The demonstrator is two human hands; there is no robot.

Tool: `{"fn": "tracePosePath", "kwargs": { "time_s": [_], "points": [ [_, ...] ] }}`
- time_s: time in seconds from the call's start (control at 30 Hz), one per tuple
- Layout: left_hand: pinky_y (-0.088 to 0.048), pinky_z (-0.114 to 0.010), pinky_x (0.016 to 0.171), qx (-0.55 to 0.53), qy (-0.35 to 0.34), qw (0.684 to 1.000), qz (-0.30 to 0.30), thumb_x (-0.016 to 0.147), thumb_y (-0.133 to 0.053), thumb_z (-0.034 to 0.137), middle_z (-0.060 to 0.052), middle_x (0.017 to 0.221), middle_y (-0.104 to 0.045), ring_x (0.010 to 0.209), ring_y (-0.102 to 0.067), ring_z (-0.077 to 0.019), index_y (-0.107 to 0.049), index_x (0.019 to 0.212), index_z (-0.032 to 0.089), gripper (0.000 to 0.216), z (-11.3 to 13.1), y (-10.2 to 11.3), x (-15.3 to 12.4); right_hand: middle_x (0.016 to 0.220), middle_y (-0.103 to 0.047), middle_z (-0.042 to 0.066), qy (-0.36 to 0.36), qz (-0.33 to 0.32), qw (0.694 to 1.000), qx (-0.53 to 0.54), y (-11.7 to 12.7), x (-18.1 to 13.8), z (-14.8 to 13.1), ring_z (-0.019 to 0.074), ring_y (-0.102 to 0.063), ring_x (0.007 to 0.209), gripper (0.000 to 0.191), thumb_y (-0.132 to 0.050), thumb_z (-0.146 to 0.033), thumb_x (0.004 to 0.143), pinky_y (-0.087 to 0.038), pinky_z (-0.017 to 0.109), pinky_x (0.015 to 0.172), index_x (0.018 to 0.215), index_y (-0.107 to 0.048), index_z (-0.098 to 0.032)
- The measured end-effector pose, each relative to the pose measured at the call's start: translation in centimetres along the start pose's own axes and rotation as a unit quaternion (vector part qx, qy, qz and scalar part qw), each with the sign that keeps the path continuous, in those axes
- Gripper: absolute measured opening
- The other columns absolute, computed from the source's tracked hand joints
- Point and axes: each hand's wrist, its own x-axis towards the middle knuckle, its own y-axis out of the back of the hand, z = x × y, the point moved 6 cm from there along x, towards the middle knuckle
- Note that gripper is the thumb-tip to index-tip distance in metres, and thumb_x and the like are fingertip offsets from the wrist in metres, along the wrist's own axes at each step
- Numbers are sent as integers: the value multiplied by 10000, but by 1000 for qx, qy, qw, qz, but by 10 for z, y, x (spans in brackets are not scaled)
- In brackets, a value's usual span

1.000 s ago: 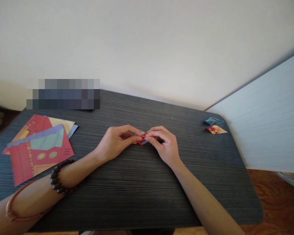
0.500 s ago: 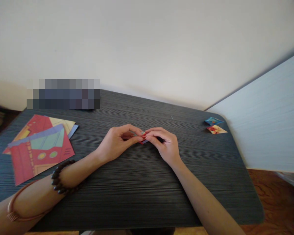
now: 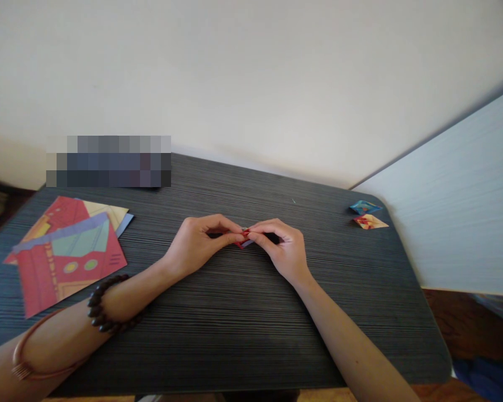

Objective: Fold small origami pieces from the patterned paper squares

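Note:
Both hands meet at the middle of a dark striped table (image 3: 243,324). My left hand (image 3: 197,243) and my right hand (image 3: 283,248) each pinch one end of a small folded paper piece (image 3: 243,239), red with a bit of blue, held just above or on the tabletop. The fingers of both hands are closed on it and hide most of it. A dark bead bracelet and a copper bangle sit on my left forearm.
A stack of patterned paper sheets (image 3: 62,251) lies at the table's left. Two small folded paper pieces, one blue (image 3: 364,207) and one yellow-red (image 3: 371,222), rest near the far right corner. A pale wall runs behind; a light panel (image 3: 465,212) borders the right.
The fingertips of both hands have drawn slightly closer over the folded piece, covering more of it. The hands stay in the same place.

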Motion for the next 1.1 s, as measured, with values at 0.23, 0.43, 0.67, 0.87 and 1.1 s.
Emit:
{"fn": "tracePosePath", "kwargs": {
  "time_s": [0.23,0.43,0.67,0.87,1.1],
  "points": [
    [-555,-265,818,-34,26,999,-3,747,-701,343,4,838,-743,819,-701,-171,-691,849,186,187,-2,-2,0,827,-716,-10,-7,12,1000,3,1,-1,0,144,-659,791,58,-695,-206,779,-512,304,779,801,-713,-257],
    [-559,-271,817,-39,33,999,18,716,-725,343,-4,873,-744,826,-704,-176,-655,843,183,216,-6,0,1,825,-715,-15,-8,18,1000,7,1,-1,3,143,-658,787,61,-694,-204,778,-512,303,776,799,-711,-258],
    [-550,-251,809,12,19,999,31,723,-719,363,7,874,-743,845,-698,-174,-697,778,195,178,-2,4,0,833,-717,-8,-12,12,1000,13,1,-1,3,147,-662,798,53,-690,-207,782,-515,306,785,799,-709,-253],
    [-554,-237,768,-17,38,999,23,729,-716,355,11,802,-743,782,-701,-161,-691,761,186,174,0,2,1,836,-715,-3,-38,20,999,9,0,-2,7,153,-666,800,22,-696,-246,773,-513,304,782,794,-692,-240],
    [-566,-288,761,-66,63,996,11,732,-711,358,-10,792,-747,778,-709,-195,-648,839,180,217,-2,-1,0,790,-726,-8,-94,33,992,80,-2,-3,15,153,-683,752,212,-722,-272,742,-516,323,816,916,-610,-228]
  ]
}}
